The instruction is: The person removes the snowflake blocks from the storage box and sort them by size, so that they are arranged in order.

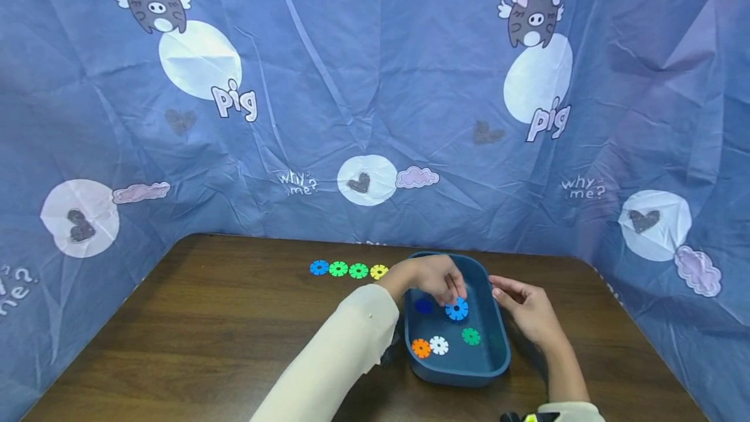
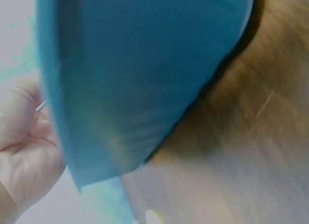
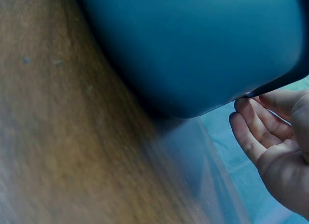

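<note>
A light-blue notched snowflake disc is pinched at its upper edge by the fingertips of my left hand, which reaches inside a blue rectangular tub. Below and around that disc, a dark-blue disc, an orange disc, a white disc and a green disc lie on the tub's floor. My right hand touches the tub's right rim from outside with extended fingers. In the left wrist view the tub wall hides the left fingertips.
Left of the tub, a row on the brown wooden table holds a blue disc, two green discs and a yellow disc. A blue printed curtain hangs behind the table's far edge.
</note>
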`<state>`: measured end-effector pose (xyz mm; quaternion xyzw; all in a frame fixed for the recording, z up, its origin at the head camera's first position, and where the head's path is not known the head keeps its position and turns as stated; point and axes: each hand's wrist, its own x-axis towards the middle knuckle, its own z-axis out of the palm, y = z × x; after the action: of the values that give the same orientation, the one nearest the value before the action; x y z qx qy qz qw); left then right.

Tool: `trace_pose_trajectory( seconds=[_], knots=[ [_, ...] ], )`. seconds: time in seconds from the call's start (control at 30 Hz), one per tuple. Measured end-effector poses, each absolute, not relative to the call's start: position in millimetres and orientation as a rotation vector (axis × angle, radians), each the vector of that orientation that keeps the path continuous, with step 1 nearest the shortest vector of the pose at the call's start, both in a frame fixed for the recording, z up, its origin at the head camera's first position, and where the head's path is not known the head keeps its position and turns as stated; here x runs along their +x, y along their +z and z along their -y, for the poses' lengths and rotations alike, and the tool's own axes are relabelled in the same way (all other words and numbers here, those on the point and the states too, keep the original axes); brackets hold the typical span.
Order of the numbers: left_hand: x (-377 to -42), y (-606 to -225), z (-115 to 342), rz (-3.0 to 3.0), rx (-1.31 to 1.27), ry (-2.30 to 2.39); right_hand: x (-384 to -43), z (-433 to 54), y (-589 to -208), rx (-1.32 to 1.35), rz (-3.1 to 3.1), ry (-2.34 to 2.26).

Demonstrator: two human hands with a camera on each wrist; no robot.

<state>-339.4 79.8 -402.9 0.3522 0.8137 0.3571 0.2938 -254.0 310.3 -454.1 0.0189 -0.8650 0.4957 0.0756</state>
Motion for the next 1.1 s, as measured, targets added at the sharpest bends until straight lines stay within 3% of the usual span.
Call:
trace_pose_trajectory(
  seconds=[0.27, 0.53, 1.1],
  knots=[
    [-350.2, -390.9, -51.4, -2.069, 0.832, 1.274, -254.3, -307.5, -455.5, 0.051, 2.601, 1.486],
    [-364.2, -377.1, -4.2, -2.158, 0.766, 1.312, -255.3, -305.1, -456.7, 0.06, 2.593, 1.494],
    [-382.8, -395.2, 146.4, -2.308, 0.466, 1.447, -253.0, -307.3, -454.8, 0.086, 2.59, 1.478]
  ],
)
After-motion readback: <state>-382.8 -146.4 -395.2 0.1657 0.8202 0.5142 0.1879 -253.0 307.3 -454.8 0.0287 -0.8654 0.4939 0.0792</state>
